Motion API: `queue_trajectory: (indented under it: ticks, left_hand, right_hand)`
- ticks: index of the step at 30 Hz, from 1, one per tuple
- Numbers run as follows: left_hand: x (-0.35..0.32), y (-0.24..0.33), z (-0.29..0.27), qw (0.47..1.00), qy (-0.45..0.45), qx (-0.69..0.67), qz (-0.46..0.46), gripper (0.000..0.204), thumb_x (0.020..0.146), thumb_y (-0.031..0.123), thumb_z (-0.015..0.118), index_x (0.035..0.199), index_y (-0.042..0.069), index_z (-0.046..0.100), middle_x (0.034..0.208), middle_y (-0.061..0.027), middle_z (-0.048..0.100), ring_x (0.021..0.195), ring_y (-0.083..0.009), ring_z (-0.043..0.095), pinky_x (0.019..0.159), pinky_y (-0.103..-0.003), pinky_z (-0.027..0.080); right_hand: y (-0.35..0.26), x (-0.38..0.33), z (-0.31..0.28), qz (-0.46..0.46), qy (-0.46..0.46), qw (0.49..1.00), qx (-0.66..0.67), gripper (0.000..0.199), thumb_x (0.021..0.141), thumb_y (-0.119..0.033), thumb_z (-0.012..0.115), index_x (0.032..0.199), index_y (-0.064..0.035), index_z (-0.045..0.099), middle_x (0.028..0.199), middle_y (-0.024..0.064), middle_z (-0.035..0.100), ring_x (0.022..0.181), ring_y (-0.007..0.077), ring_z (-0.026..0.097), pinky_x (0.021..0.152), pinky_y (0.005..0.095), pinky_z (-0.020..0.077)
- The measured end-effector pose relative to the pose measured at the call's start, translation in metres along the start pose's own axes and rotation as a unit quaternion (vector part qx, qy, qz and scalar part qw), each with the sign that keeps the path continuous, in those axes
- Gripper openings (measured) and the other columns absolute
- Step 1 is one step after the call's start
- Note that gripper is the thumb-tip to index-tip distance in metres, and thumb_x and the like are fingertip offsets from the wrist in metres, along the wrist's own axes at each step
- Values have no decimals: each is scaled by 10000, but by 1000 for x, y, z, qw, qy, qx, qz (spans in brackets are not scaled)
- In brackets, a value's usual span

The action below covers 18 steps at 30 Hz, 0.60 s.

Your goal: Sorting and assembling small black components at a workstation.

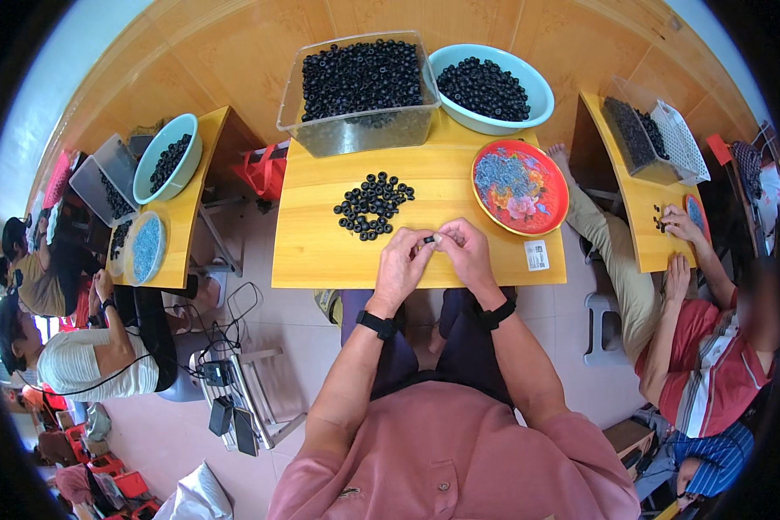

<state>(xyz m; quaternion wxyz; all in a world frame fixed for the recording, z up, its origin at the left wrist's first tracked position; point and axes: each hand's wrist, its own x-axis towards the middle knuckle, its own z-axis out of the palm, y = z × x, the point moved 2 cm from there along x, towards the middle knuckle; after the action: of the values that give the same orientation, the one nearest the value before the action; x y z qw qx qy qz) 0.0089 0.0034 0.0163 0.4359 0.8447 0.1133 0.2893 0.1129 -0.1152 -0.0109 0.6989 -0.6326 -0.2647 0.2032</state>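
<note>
My left hand (405, 263) and my right hand (465, 252) meet over the near edge of a small wooden table (321, 251). Together their fingertips pinch a small black ring (428, 238). Just beyond the hands lies a loose pile of black rings (373, 204). A red patterned plate (546, 217) holding small grey-blue pieces sits to the right of the pile. At the back of the table stand a clear plastic bin (360, 130) and a pale green bowl (537, 91), both full of black rings.
A person in a red striped shirt (711, 364) works at a wooden table (641, 217) on my right. Another table (186, 217) on my left carries bowls and bins, with people seated beside it. A metal rack with devices and cables (234, 390) stands on the floor.
</note>
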Motion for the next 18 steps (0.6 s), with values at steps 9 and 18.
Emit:
queue_trajectory:
  ticks: [9, 18]
  left_hand:
    - [-5, -8, 0, 985, -26, -110, -129, 201, 946, 104, 711, 1105, -17, 686, 832, -62, 708, 720, -78, 617, 664, -270, 525]
    - [-6, -2, -2, 993, -46, -66, -84, 255, 943, 88, 690, 1179, 12, 634, 748, -37, 615, 657, -95, 572, 616, -272, 500]
  right_hand:
    - [-3, -2, 0, -7, -22, 1000, -8, 77, 936, -29, 657, 995, 20, 651, 871, 26, 691, 794, 68, 641, 731, 240, 517]
    - [0, 1, 3, 15, -34, 999, 16, 66, 922, -21, 668, 967, 10, 631, 836, 17, 684, 778, 57, 636, 696, 226, 511]
